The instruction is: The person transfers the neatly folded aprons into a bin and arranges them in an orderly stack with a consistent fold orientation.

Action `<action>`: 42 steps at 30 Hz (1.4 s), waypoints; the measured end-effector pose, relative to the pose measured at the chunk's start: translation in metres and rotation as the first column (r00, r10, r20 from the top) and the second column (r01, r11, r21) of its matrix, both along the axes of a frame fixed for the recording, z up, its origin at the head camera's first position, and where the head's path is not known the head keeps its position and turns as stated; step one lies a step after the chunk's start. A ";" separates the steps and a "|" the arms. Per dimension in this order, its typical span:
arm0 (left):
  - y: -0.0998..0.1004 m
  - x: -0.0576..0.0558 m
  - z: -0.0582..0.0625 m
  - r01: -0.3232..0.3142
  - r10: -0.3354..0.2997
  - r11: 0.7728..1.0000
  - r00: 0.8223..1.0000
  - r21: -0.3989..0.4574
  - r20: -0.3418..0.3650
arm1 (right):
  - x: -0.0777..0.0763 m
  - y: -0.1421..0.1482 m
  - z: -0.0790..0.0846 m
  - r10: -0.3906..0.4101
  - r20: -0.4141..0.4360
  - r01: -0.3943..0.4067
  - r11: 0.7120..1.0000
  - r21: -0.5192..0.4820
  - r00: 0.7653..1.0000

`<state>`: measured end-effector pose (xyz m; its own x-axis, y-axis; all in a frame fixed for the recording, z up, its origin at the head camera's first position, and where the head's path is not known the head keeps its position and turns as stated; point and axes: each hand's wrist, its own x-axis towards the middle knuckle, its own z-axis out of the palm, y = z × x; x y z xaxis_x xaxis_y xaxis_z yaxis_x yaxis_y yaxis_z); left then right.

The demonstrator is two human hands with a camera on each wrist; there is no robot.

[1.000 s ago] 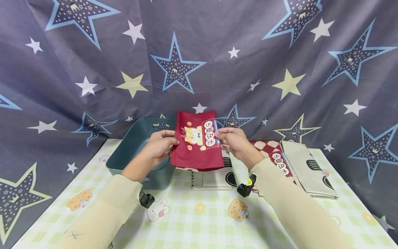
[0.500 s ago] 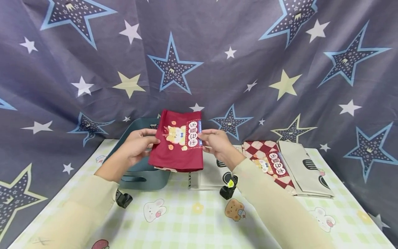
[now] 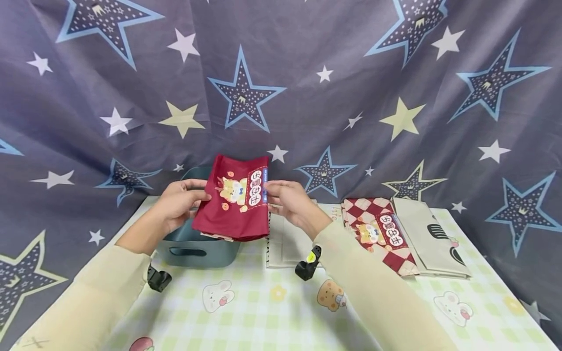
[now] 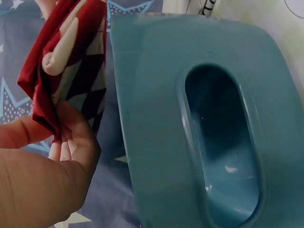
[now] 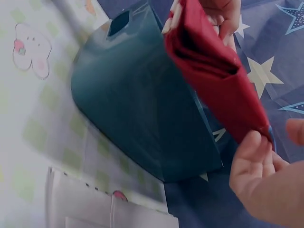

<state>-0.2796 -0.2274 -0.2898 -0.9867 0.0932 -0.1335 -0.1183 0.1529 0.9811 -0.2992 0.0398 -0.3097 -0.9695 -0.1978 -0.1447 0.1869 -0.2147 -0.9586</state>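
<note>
Between both hands hangs a folded red cloth [image 3: 232, 214] with a cartoon animal and a patch of characters, tilted above a teal plastic bin [image 3: 189, 253]. My left hand [image 3: 177, 204] pinches its left edge, thumb on top and fingers beneath. At the opposite edge, by the blue strip, my right hand [image 3: 291, 202] grips it. From the left wrist, the underside of the red cloth [image 4: 76, 71] shows a checked pattern, beside the bin's wall with its oval handle hole. Stacked folds of the red cloth [image 5: 218, 80] appear in the right wrist view. The bin's inside is mostly hidden.
A folded cream cloth [image 3: 287, 241] lies just right of the bin. Farther right are a red-and-white checked folded cloth [image 3: 382, 234] and another cream folded cloth [image 3: 432, 239]. A star-patterned curtain [image 3: 351, 107] hangs behind the table [image 3: 246, 321].
Both hands have carried the red cloth leftward, from beside the bin to over it. More of the cream cloth and the checked cloth now shows on the right.
</note>
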 end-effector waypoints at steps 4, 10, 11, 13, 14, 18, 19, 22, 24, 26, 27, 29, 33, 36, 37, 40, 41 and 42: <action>-0.005 -0.001 0.002 -0.001 0.001 1.000 1.000 -0.029 -0.006 | 0.001 -0.005 0.001 0.075 -0.016 -0.076 0.997 -0.023 0.997; -0.020 -0.004 0.005 0.016 -0.016 0.998 1.000 -0.059 -0.009 | 0.001 -0.014 0.004 0.112 -0.015 -0.113 0.992 -0.062 0.994; -0.022 -0.005 0.005 0.020 -0.021 0.998 1.000 -0.067 -0.010 | 0.001 -0.016 0.005 0.112 -0.011 -0.113 0.991 -0.068 0.994; -0.027 -0.007 0.007 0.026 -0.027 0.996 1.000 -0.085 -0.013 | 0.001 -0.019 0.006 0.111 0.005 -0.111 0.991 -0.079 0.994; -0.029 -0.008 0.007 0.027 -0.028 0.995 0.999 -0.096 -0.014 | 0.001 -0.021 0.007 0.112 0.015 -0.110 0.990 -0.086 0.994; -0.037 -0.012 0.009 0.012 -0.014 0.991 1.000 -0.132 -0.018 | 0.000 -0.027 0.010 0.126 0.057 -0.118 0.985 -0.122 0.990; -0.038 -0.013 0.009 0.007 -0.009 0.990 1.000 -0.139 -0.016 | -0.001 -0.029 0.011 0.133 0.063 -0.124 0.983 -0.135 0.989; -0.043 -0.015 0.010 -0.011 0.009 0.988 1.000 -0.155 -0.011 | -0.002 -0.035 0.011 0.162 0.071 -0.149 0.974 -0.168 0.984; -0.046 -0.015 0.010 -0.018 0.017 0.986 1.000 -0.165 -0.010 | -0.003 -0.038 0.010 0.179 0.071 -0.163 0.970 -0.182 0.981; -0.048 -0.016 0.010 -0.021 0.020 0.984 1.000 -0.174 -0.009 | -0.003 -0.040 0.008 0.187 0.069 -0.171 0.966 -0.192 0.980; -0.049 -0.016 0.010 -0.021 0.020 0.983 1.000 -0.180 -0.008 | -0.003 -0.040 0.008 0.189 0.068 -0.173 0.965 -0.196 0.980; -0.051 -0.017 0.009 -0.020 0.019 0.981 1.000 -0.193 -0.006 | -0.003 -0.042 0.006 0.194 0.066 -0.178 0.964 -0.199 0.979; -0.055 -0.020 0.008 -0.015 0.016 0.978 1.000 -0.210 0.003 | -0.002 -0.043 0.004 0.207 0.069 -0.187 0.957 -0.223 0.976; -0.057 -0.021 0.007 -0.019 0.021 0.975 1.000 -0.220 0.004 | -0.002 -0.043 0.003 0.218 0.071 -0.195 0.950 -0.246 0.973; -0.058 -0.021 0.007 -0.023 0.025 0.974 1.000 -0.224 0.003 | -0.002 -0.043 0.003 0.222 0.071 -0.199 0.949 -0.245 0.972; -0.058 -0.022 0.006 -0.032 0.033 0.974 0.999 -0.226 0.000 | -0.002 -0.043 0.003 0.229 0.065 -0.208 0.949 -0.236 0.971; -0.059 -0.023 0.006 -0.034 0.034 0.973 0.999 -0.228 -0.002 | -0.003 -0.043 0.003 0.232 0.065 -0.212 0.951 -0.227 0.971; -0.058 -0.023 0.005 -0.037 0.037 0.972 0.999 -0.232 -0.004 | -0.003 -0.043 0.002 0.233 0.063 -0.215 0.953 -0.215 0.970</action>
<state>-0.3025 -0.2857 -0.2849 -0.9888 0.0233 -0.1472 -0.1281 0.3715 0.9195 -0.3023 -0.0036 -0.3072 -0.8824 -0.4425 -0.1597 0.3330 -0.3477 -0.8765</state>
